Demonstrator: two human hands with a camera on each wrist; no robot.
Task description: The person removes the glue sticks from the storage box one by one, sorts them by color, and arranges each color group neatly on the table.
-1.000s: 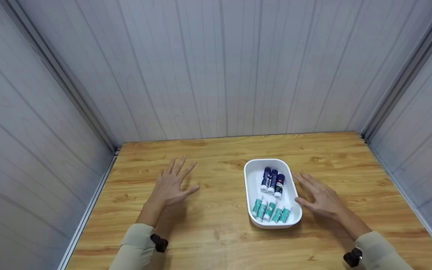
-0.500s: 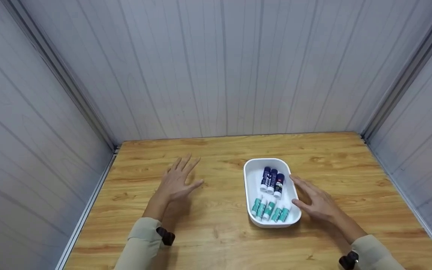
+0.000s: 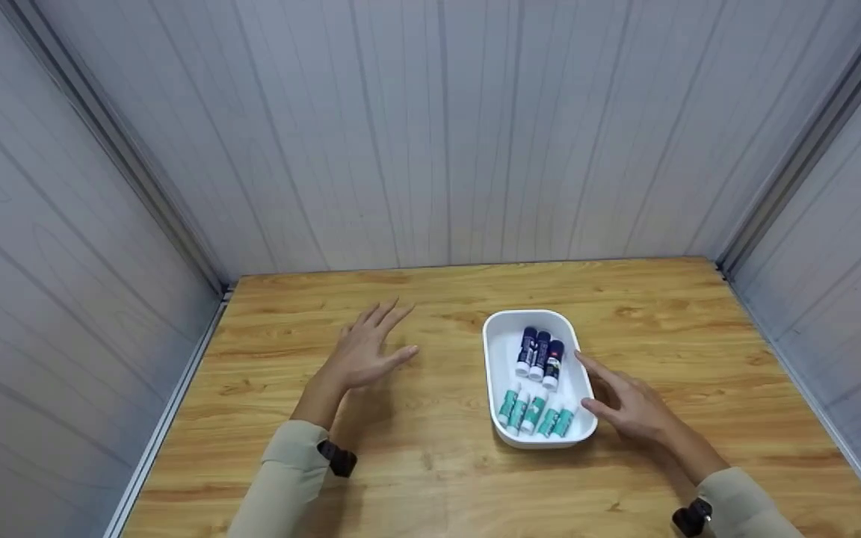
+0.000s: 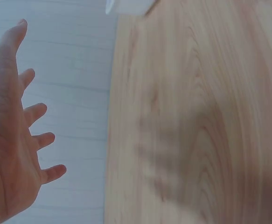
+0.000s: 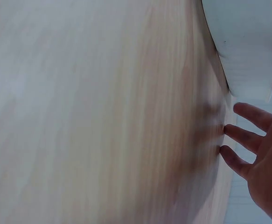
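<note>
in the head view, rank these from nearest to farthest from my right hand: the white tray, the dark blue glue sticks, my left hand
From the right hand:
1. White tray, right beside its fingers.
2. Dark blue glue sticks, in the tray's far half.
3. Left hand, across the table on the tray's other side.

Head view high; wrist views skim table point(image 3: 438, 478)

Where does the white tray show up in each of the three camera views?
Head: white tray right of centre on the table, by the right hand.
Left wrist: only a corner at the top edge.
Right wrist: its outer wall at top right, above the fingers.
Shared landmark: the wooden table.
</note>
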